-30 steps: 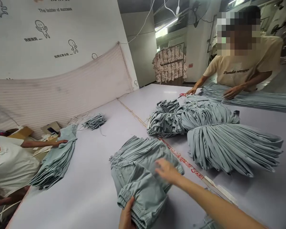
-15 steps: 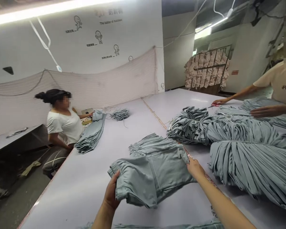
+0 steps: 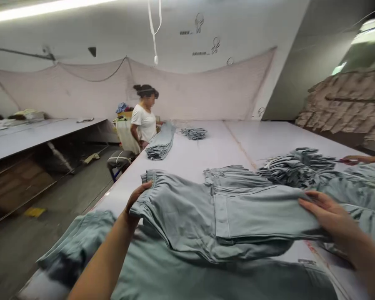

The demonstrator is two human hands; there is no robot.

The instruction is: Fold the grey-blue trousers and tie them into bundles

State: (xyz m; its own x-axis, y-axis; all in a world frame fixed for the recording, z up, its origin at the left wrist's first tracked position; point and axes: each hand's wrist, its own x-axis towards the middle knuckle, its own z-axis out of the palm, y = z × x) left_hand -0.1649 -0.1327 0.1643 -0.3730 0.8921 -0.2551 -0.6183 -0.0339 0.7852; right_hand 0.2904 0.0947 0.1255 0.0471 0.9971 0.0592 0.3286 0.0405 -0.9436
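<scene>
Between my two hands stretches a pair of folded grey-green trousers (image 3: 187, 212) with a gathered elastic waistband. My left hand (image 3: 137, 196) grips the waistband end, its fingers partly hidden by the cloth. At the other end my right hand (image 3: 326, 210) pinches the legs, thumb beneath or behind the fabric. Below the held trousers, more grey-green garments (image 3: 187, 275) lie along the near edge of the table. Just beyond them sits a stack of gathered garments (image 3: 237, 175), partly covered by the held pair.
Tied bundles of the same cloth (image 3: 353, 187) lie at the right, where a co-worker's hand (image 3: 356, 159) reaches in. Another person (image 3: 144, 118) stands at the table's far left side beside a garment stack (image 3: 161, 143). A small bundle (image 3: 194, 133) lies farther back on the white table (image 3: 212, 154).
The view has swung left. My hands have lifted the trousers off the stack and brought them nearer, over the garments at the near edge. The right-hand co-worker is mostly out of view.
</scene>
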